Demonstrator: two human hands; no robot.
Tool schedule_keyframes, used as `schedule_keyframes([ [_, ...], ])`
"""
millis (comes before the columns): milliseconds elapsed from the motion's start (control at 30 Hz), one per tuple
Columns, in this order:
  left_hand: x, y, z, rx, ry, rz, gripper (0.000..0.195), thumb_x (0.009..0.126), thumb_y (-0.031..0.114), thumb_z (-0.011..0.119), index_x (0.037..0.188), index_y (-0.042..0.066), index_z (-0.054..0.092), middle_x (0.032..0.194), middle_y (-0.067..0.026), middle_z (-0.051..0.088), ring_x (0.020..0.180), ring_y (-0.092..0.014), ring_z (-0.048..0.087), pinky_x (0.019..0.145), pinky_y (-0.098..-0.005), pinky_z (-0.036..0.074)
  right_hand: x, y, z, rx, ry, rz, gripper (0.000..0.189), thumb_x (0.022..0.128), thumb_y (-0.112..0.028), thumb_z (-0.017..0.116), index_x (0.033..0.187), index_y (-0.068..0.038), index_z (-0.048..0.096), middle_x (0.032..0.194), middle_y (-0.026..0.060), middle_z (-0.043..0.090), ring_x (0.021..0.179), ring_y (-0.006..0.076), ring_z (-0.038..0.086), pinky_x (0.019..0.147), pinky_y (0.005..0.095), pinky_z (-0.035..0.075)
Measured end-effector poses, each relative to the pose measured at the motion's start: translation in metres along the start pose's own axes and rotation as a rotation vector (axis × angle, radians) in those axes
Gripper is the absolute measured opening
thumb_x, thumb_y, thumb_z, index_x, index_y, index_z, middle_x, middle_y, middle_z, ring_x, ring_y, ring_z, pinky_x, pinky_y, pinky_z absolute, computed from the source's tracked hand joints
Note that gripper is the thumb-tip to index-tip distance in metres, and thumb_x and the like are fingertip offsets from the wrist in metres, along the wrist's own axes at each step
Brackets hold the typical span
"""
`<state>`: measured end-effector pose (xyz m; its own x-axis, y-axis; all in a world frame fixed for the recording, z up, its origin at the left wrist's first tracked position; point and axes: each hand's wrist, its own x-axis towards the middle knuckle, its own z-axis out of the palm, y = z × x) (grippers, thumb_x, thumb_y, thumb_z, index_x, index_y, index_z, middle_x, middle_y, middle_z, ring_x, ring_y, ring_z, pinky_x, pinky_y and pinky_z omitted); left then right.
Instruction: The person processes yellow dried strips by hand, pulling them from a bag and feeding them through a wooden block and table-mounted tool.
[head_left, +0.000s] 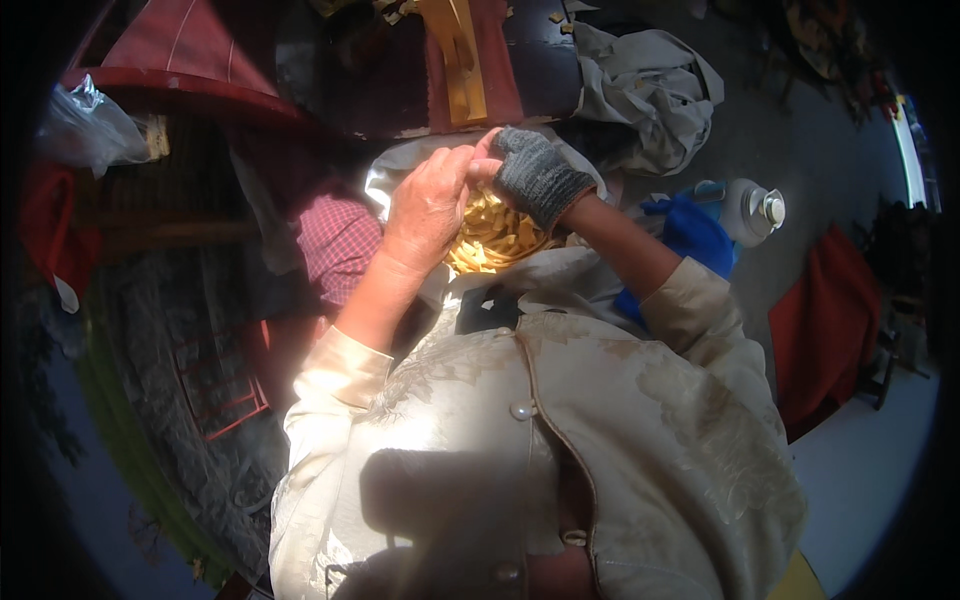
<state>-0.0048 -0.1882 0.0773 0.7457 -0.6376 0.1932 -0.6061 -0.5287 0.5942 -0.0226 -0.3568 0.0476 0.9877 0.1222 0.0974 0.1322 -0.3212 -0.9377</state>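
My bare left hand (431, 201) and my right hand (538, 176), in a grey knitted fingerless glove, come together in front of me. Their fingertips meet, and anything small between them is hidden. Below the hands, curled yellow strips and scraps (499, 236) fill what looks like a round container, with pale cloth (386, 169) around it. Just beyond my fingers a flat yellow-orange strip (466, 82) lies lengthwise on a dark red band (496, 60). That band runs over a dark tabletop (544, 82) with a worn near edge.
Crumpled grey cloth (652, 97) hangs at the table's right. A white bottle (754, 212) and blue cloth (694, 232) are beyond my right forearm. At left are a clear plastic bag (94, 127), red checked cloth (337, 244) and a red metal rack (225, 382). Red cloth (829, 330) drapes far right.
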Motion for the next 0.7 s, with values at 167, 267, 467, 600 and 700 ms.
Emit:
schedule_keyframes([
  [167, -0.003, -0.045, 0.009, 0.242, 0.089, 0.244, 0.028, 0.074, 0.002, 0.056, 0.101, 0.005, 0.053, 0.090, -0.0105, 0.055, 0.084, -0.030, 0.057, 0.071, -0.0370, 0.048, 0.002, -0.007, -0.002, -0.150, -0.279, 0.216, 0.036, 0.081, -0.035, 0.060, 0.074, 0.000, 0.060, 0.065, 0.0145, 0.059, 0.065, 0.0271, 0.059, 0.064, 0.0359, 0.045],
  [267, 0.002, -0.083, 0.007, 0.316, 0.162, 0.455, 0.025, 0.073, 0.007, 0.058, 0.098, 0.007, 0.053, 0.086, -0.0092, 0.059, 0.079, -0.030, 0.060, 0.069, -0.0390, 0.050, -0.003, -0.005, 0.016, -0.093, -0.115, 0.012, 0.039, 0.081, -0.038, 0.057, 0.075, 0.000, 0.061, 0.068, 0.0177, 0.059, 0.068, 0.0319, 0.058, 0.065, 0.0386, 0.045],
  [467, 0.028, -0.098, 0.019, 0.170, 0.285, 0.294, 0.011, 0.089, 0.008, 0.051, 0.100, 0.008, 0.053, 0.077, -0.0061, 0.057, 0.060, -0.021, 0.057, 0.054, -0.0289, 0.047, 0.019, -0.016, 0.007, -0.060, 0.028, 0.082, 0.029, 0.079, -0.031, 0.060, 0.085, -0.003, 0.065, 0.073, 0.0168, 0.060, 0.072, 0.0318, 0.059, 0.068, 0.0395, 0.045],
  [600, 0.048, -0.071, 0.020, -1.352, 0.078, -0.435, 0.018, 0.095, 0.013, 0.049, 0.109, 0.003, 0.053, 0.075, 0.0002, 0.050, 0.056, -0.005, 0.046, 0.053, -0.0185, 0.042, 0.048, 0.007, -0.025, -0.630, 0.045, -0.078, 0.024, 0.081, -0.026, 0.059, 0.096, -0.009, 0.067, 0.084, 0.0111, 0.063, 0.083, 0.0268, 0.061, 0.074, 0.0354, 0.048],
  [700, 0.057, -0.074, 0.019, -1.324, 0.076, -0.475, 0.020, 0.093, 0.017, 0.053, 0.109, 0.004, 0.054, 0.074, 0.0014, 0.049, 0.056, -0.005, 0.044, 0.051, -0.0186, 0.041, 0.059, 0.017, -0.029, -0.407, 0.025, 0.160, 0.024, 0.082, -0.022, 0.054, 0.102, -0.016, 0.065, 0.092, 0.0109, 0.062, 0.086, 0.0265, 0.061, 0.077, 0.0335, 0.048],
])
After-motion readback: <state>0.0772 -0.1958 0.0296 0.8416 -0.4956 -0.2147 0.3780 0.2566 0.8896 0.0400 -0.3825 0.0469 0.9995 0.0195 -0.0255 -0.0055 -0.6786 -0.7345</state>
